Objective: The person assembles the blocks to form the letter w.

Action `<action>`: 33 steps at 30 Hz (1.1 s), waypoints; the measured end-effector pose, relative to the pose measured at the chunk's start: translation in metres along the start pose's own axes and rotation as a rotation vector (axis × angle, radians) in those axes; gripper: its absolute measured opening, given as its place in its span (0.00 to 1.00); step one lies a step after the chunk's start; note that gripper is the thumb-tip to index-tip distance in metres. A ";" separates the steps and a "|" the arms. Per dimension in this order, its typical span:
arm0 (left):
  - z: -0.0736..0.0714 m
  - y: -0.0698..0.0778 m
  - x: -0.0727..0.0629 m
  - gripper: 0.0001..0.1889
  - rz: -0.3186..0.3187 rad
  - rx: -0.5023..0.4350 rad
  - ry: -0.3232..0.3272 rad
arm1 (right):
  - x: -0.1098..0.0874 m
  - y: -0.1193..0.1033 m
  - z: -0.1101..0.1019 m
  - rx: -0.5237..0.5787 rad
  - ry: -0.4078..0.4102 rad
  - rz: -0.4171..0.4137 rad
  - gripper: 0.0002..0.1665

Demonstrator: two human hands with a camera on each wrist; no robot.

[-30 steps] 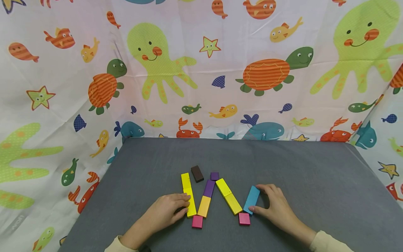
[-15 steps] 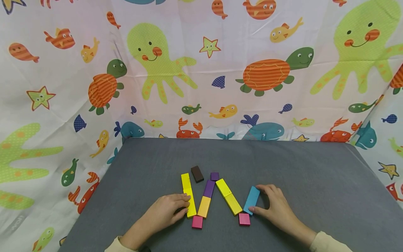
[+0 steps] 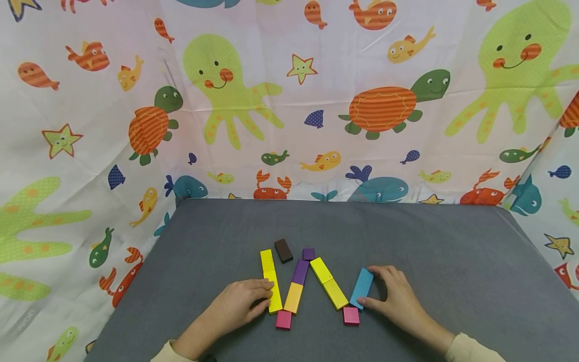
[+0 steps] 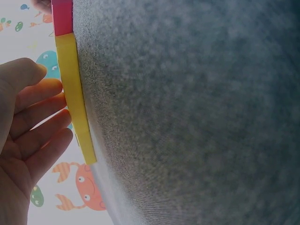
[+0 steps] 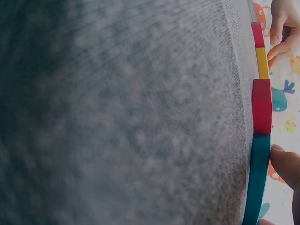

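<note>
My left hand (image 3: 239, 304) rests beside the lower yellow block (image 3: 273, 294), its fingertips touching that block's left side; the left wrist view shows the fingers (image 4: 44, 112) loosely extended. My right hand (image 3: 398, 296) pinches the blue block (image 3: 362, 288) lengthwise, thumb at the near end and index finger at the far end. The blue block lies flat, its near end by a pink block (image 3: 351, 315). Another pink block (image 3: 283, 319), an orange block (image 3: 293, 297), a purple block (image 3: 300, 272) and a second yellow pair (image 3: 328, 282) complete a zigzag line of blocks between my hands.
A dark brown block (image 3: 283, 250) lies apart, behind the left part of the line. A small purple block (image 3: 308, 254) sits at the middle peak. Grey cloth (image 3: 429, 241) covers the table, and a sea-animal curtain (image 3: 253, 166) hangs behind and at the sides.
</note>
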State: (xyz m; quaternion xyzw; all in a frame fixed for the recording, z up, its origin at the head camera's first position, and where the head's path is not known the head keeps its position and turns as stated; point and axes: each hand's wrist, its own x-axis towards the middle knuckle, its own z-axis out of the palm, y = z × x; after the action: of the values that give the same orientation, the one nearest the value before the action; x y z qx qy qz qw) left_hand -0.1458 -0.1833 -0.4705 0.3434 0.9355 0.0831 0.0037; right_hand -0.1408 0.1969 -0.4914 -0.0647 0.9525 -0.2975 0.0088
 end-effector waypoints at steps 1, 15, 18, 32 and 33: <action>0.000 0.000 0.000 0.14 0.000 -0.002 -0.001 | 0.001 0.000 -0.001 0.005 -0.002 0.005 0.48; -0.002 0.001 0.002 0.15 -0.021 0.010 -0.029 | 0.077 -0.048 -0.026 0.179 -0.182 -0.265 0.38; -0.002 0.001 0.003 0.15 -0.021 0.006 -0.032 | 0.104 -0.067 -0.021 0.181 -0.304 -0.345 0.38; 0.001 -0.001 0.003 0.14 0.006 0.004 0.000 | 0.179 -0.111 0.027 0.116 -0.578 -0.337 0.34; 0.001 -0.001 0.003 0.14 0.005 0.003 0.000 | 0.180 -0.111 0.030 0.109 -0.583 -0.331 0.34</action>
State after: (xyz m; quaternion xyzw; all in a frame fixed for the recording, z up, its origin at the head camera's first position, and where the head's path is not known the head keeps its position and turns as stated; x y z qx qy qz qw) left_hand -0.1486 -0.1825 -0.4711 0.3456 0.9348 0.0818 0.0033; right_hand -0.3044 0.0660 -0.4491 -0.3002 0.8691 -0.3144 0.2359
